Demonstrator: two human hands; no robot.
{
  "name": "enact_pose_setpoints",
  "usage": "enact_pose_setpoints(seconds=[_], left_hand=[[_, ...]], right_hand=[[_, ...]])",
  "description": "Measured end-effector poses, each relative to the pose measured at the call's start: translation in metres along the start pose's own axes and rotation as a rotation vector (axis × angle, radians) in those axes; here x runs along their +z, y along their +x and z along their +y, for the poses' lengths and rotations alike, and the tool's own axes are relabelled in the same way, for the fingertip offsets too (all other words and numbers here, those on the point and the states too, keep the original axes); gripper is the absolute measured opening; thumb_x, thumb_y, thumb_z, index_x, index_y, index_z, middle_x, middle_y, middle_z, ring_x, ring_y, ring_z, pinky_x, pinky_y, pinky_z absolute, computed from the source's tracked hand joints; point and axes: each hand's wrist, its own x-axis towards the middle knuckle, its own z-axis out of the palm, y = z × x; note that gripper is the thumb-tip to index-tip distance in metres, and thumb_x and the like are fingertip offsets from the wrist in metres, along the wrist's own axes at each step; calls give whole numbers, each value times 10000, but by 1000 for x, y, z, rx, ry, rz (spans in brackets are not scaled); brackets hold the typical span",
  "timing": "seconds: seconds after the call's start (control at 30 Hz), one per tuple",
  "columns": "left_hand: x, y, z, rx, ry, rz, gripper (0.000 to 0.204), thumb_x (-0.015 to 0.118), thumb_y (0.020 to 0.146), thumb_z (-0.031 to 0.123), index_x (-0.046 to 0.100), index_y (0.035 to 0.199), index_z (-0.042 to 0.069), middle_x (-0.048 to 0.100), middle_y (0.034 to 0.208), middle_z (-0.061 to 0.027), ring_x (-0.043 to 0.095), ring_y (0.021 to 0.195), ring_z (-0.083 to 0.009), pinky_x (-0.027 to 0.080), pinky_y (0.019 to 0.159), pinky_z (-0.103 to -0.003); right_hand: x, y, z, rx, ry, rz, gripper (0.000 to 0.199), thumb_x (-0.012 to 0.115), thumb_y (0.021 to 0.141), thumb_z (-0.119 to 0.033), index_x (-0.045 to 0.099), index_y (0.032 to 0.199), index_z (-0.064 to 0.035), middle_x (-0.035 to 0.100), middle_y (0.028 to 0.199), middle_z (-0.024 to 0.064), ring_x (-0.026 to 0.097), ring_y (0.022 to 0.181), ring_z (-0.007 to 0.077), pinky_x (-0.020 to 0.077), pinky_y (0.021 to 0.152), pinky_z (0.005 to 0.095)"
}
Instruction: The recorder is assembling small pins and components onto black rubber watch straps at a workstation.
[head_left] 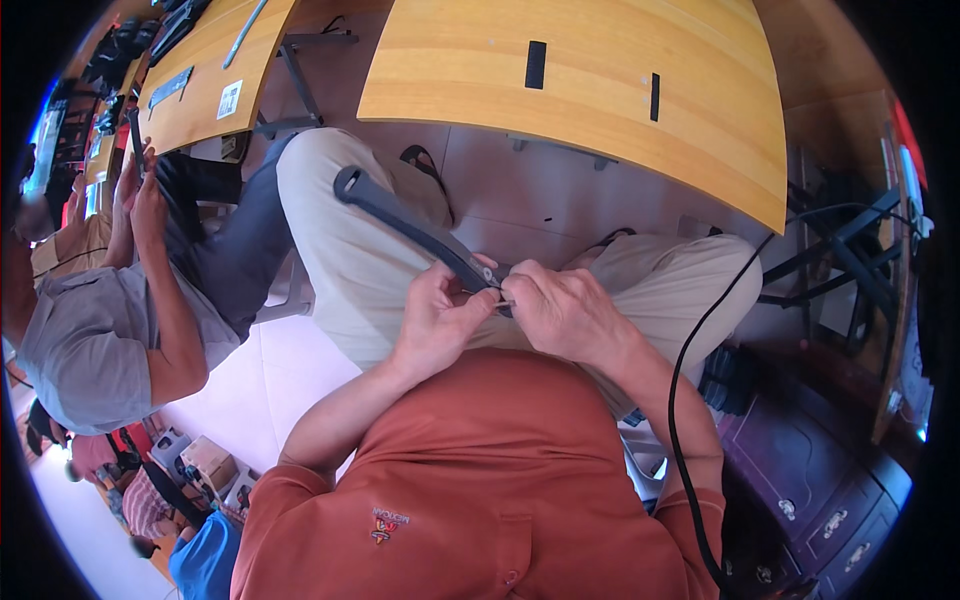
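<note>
I sit with my legs in beige trousers (345,250) under a wooden table (590,90). My left hand (438,318) grips the near end of a long dark grey handle-shaped tool (400,220) that slants up to the left over my left thigh, with a loop at its far end. My right hand (562,308) pinches a small part at the same near end, fingertips touching those of the left hand. What lies between the fingertips is too small to make out.
A black cable (690,370) runs from the right down past my right arm. A person in a grey shirt (90,340) sits close on my left at another wooden table (215,70), hands raised. A dark wooden cabinet (830,500) with drawers stands at the lower right.
</note>
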Motion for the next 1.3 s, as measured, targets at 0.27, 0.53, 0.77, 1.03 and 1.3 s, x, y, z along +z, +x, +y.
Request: enact_pose_setpoints(seconds=[0.27,0.53,0.77,1.03,1.3], left_hand=[[3,1,12,-36,-61,-52,307,657,906,-32,550,1193,-31,634,994,-32,605,921,-91,516,817,-255],[6,4,9,-101,-172,-20,341,691,877,-21,581,1199,-3,664,1043,-49,634,952,-119,540,852,-290],[9,5,7,-85,-161,-47,351,689,877,-17,587,1213,-10,675,1052,-56,643,956,-126,551,843,-293],[9,5,4,-94,-160,-26,325,610,850,-54,611,1172,-12,681,1045,-52,643,944,-116,550,835,-288],[12,6,3,-93,-154,-22,297,610,850,-51,614,1145,-12,678,1019,-43,641,921,-112,550,808,-285]], right_hand=[[-1,1,5,130,321,62,111,620,900,-5,540,977,-6,608,870,147,640,689,359,516,572,423],[-3,1,11,332,669,104,139,681,942,-105,646,906,25,649,841,91,589,673,152,464,604,289],[-12,0,12,395,724,53,164,712,914,-120,677,927,39,646,802,97,604,673,144,485,622,305],[-15,1,9,443,736,4,139,731,849,-75,679,905,41,665,801,105,621,668,160,490,621,310],[-18,-1,10,411,681,-4,169,729,821,-80,679,923,45,679,828,136,657,693,193,505,631,324]])
